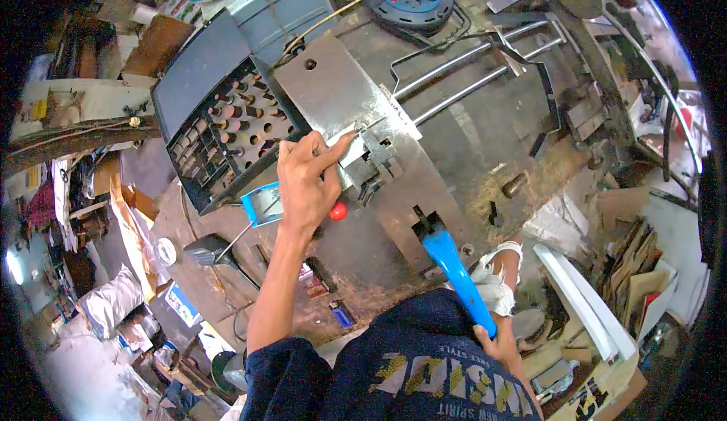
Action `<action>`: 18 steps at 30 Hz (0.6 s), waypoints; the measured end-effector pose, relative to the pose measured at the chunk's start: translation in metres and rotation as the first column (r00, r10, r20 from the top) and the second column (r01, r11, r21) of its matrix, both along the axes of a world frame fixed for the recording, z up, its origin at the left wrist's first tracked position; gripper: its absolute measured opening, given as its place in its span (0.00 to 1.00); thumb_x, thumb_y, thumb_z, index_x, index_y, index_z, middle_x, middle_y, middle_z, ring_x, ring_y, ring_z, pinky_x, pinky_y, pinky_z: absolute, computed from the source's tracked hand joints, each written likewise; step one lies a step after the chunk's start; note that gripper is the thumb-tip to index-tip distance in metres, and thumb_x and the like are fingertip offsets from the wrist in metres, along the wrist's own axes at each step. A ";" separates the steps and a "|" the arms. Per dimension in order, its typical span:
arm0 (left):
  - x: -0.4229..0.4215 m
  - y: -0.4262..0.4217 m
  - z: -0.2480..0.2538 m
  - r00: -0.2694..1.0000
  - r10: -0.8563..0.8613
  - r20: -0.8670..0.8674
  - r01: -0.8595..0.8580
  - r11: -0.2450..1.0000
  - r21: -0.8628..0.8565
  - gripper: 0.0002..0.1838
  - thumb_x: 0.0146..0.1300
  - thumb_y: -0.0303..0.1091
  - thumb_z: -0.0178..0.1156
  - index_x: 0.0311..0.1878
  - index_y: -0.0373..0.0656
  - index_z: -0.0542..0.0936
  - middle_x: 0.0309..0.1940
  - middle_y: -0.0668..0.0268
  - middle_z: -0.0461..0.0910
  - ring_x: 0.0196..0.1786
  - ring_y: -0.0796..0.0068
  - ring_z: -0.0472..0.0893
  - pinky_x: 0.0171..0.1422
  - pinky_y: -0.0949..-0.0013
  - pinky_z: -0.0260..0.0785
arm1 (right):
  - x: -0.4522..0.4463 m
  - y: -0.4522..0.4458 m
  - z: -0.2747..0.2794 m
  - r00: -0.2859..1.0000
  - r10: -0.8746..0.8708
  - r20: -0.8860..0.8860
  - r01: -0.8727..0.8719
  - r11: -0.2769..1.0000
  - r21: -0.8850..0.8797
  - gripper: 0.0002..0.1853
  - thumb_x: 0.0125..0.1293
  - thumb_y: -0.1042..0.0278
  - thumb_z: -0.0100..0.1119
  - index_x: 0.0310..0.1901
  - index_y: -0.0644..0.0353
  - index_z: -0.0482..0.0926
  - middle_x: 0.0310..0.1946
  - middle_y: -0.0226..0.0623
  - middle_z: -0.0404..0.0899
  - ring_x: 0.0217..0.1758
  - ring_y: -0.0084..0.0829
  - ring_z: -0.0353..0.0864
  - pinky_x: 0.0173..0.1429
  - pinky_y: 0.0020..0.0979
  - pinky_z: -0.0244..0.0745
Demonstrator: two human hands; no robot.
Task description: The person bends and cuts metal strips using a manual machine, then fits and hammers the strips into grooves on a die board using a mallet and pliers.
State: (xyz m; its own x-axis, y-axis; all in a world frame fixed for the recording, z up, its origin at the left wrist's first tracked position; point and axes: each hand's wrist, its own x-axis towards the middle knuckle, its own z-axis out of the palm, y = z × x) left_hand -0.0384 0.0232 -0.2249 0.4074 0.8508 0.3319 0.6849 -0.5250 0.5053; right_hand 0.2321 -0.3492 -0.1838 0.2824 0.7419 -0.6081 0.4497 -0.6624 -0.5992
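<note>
Blue lever (457, 279) slants from the steel plate (413, 220) on the desk (363, 266) to the right hand (500, 339), fingers wrapped round its near end, while the left hand (309, 175) has its index finger extended beside the metal block (380, 156), other fingers curled, can't tell if they grip anything.

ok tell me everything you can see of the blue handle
The blue handle is a long bar with a glossy, bright blue surface; whether it is painted metal or plastic, I can't tell. It looks broader toward the far end and narrower toward the near one. It slants across the view from a dark opening in the brown-grey metal plate to the right hand, which grips its near end. How it joins at the opening is unclear.
</note>
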 end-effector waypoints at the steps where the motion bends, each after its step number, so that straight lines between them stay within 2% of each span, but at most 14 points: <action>1: 0.001 0.000 -0.001 1.000 0.022 0.010 -0.022 1.000 -0.002 0.24 0.49 0.17 0.61 0.48 0.52 0.90 0.21 0.68 0.66 0.28 0.70 0.68 0.38 0.65 0.53 | 0.003 0.005 -0.001 0.999 0.029 -0.029 -0.029 1.000 -0.002 0.27 0.64 0.48 0.64 0.53 0.63 0.80 0.47 0.54 0.80 0.52 0.50 0.79 0.60 0.45 0.72; 2: 0.001 0.001 -0.002 1.000 0.023 0.014 -0.023 1.000 -0.001 0.24 0.49 0.17 0.61 0.48 0.52 0.90 0.21 0.68 0.66 0.28 0.70 0.68 0.38 0.65 0.53 | 0.007 0.009 0.002 0.999 0.030 -0.024 -0.030 1.000 0.000 0.27 0.64 0.48 0.64 0.53 0.63 0.80 0.47 0.54 0.80 0.52 0.50 0.79 0.60 0.45 0.72; 4: -0.002 0.001 -0.003 0.999 0.007 -0.039 -0.007 1.000 0.004 0.23 0.49 0.19 0.64 0.49 0.53 0.89 0.24 0.68 0.68 0.29 0.68 0.67 0.38 0.65 0.55 | 0.009 0.028 0.018 0.989 0.045 -0.140 -0.092 0.929 -0.357 0.28 0.64 0.47 0.64 0.56 0.63 0.79 0.53 0.57 0.78 0.57 0.53 0.76 0.64 0.46 0.69; 5: -0.003 0.000 -0.004 0.999 0.005 -0.042 -0.005 1.000 0.004 0.23 0.49 0.19 0.64 0.49 0.53 0.89 0.24 0.68 0.68 0.29 0.68 0.67 0.38 0.65 0.55 | 0.009 0.018 0.009 0.989 0.043 -0.143 -0.092 0.930 -0.356 0.28 0.64 0.47 0.64 0.56 0.63 0.79 0.53 0.57 0.78 0.57 0.53 0.76 0.64 0.46 0.69; 7: -0.002 0.000 -0.005 0.999 0.015 -0.037 -0.015 1.000 -0.008 0.23 0.51 0.19 0.65 0.49 0.53 0.89 0.23 0.68 0.67 0.30 0.68 0.67 0.37 0.65 0.56 | 0.007 -0.004 -0.013 0.995 0.100 0.031 -0.099 0.994 -0.036 0.27 0.64 0.47 0.64 0.53 0.64 0.81 0.47 0.57 0.81 0.50 0.52 0.79 0.58 0.47 0.72; 8: -0.002 0.001 -0.005 0.999 0.013 -0.033 -0.013 1.000 -0.003 0.23 0.51 0.19 0.65 0.49 0.53 0.89 0.23 0.68 0.67 0.30 0.68 0.67 0.37 0.65 0.56 | 0.006 -0.005 -0.013 0.995 0.098 0.035 -0.096 0.995 -0.031 0.27 0.64 0.47 0.64 0.53 0.64 0.81 0.47 0.57 0.81 0.50 0.52 0.79 0.58 0.47 0.72; 10: -0.002 0.000 -0.004 1.000 0.025 -0.017 -0.025 1.000 -0.009 0.22 0.51 0.19 0.65 0.49 0.52 0.89 0.23 0.68 0.68 0.29 0.68 0.66 0.37 0.64 0.57 | -0.002 0.013 0.004 1.000 -0.009 -0.006 0.009 0.994 0.107 0.27 0.64 0.45 0.63 0.50 0.64 0.82 0.39 0.55 0.82 0.45 0.51 0.81 0.52 0.47 0.74; 11: 0.000 0.000 -0.002 0.999 0.029 -0.014 -0.029 1.000 0.001 0.22 0.51 0.19 0.65 0.49 0.52 0.89 0.23 0.68 0.68 0.29 0.68 0.66 0.37 0.64 0.57 | -0.001 0.023 0.013 1.000 -0.005 -0.004 0.005 0.993 0.116 0.27 0.64 0.45 0.63 0.50 0.64 0.82 0.39 0.55 0.82 0.45 0.51 0.81 0.52 0.47 0.74; 13: 0.003 -0.004 0.009 0.993 0.055 0.107 -0.052 0.998 -0.031 0.20 0.52 0.17 0.63 0.46 0.48 0.90 0.21 0.67 0.67 0.27 0.70 0.65 0.36 0.66 0.53 | -0.003 0.031 0.032 1.000 0.004 -0.029 -0.007 0.993 -0.122 0.28 0.64 0.42 0.63 0.46 0.63 0.83 0.34 0.55 0.81 0.41 0.50 0.81 0.49 0.47 0.74; 17: -0.003 -0.012 0.048 0.991 0.072 0.117 -0.060 0.993 -0.106 0.17 0.56 0.18 0.64 0.48 0.45 0.89 0.21 0.67 0.65 0.27 0.72 0.63 0.36 0.67 0.52 | 0.003 0.024 0.029 0.997 0.067 -0.037 -0.072 0.979 -0.189 0.29 0.64 0.39 0.63 0.43 0.64 0.83 0.32 0.54 0.81 0.38 0.48 0.80 0.46 0.46 0.74; 18: -0.003 -0.014 0.056 0.976 0.083 0.203 -0.037 0.974 -0.222 0.17 0.56 0.18 0.65 0.49 0.45 0.88 0.21 0.66 0.63 0.27 0.73 0.63 0.36 0.67 0.52 | 0.000 0.022 0.029 0.996 0.084 0.032 -0.078 0.987 -0.140 0.28 0.64 0.39 0.63 0.41 0.64 0.83 0.29 0.52 0.80 0.34 0.47 0.80 0.43 0.45 0.73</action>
State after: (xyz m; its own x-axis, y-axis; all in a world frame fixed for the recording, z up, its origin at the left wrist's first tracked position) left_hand -0.0413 0.0087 -0.1690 0.2940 0.9324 0.2103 0.5782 -0.3487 0.7376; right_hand 0.2326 -0.3275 -0.1546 0.2495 0.6723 -0.6970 0.5258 -0.6984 -0.4855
